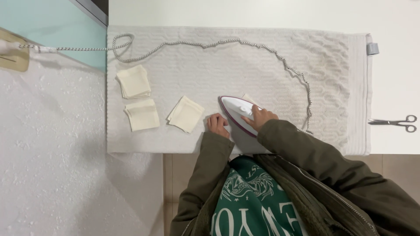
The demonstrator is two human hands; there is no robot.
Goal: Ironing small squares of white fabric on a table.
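My right hand (261, 117) grips the handle of a white and purple iron (236, 111), which lies flat on a cream fabric square whose corner (249, 98) peeks out beyond it. My left hand (217, 124) rests flat on the white towel (210, 65) just left of the iron, its fingers together and holding nothing. A cream fabric square (186, 114) lies a little left of that hand. Further left are a stack of folded squares (134, 81) and another (141, 115) below it.
The iron's braided cord (280, 59) loops across the towel's far side and off to the left. Scissors (393, 123) lie on the white table at the right edge. A white textured surface (52, 153) fills the left side.
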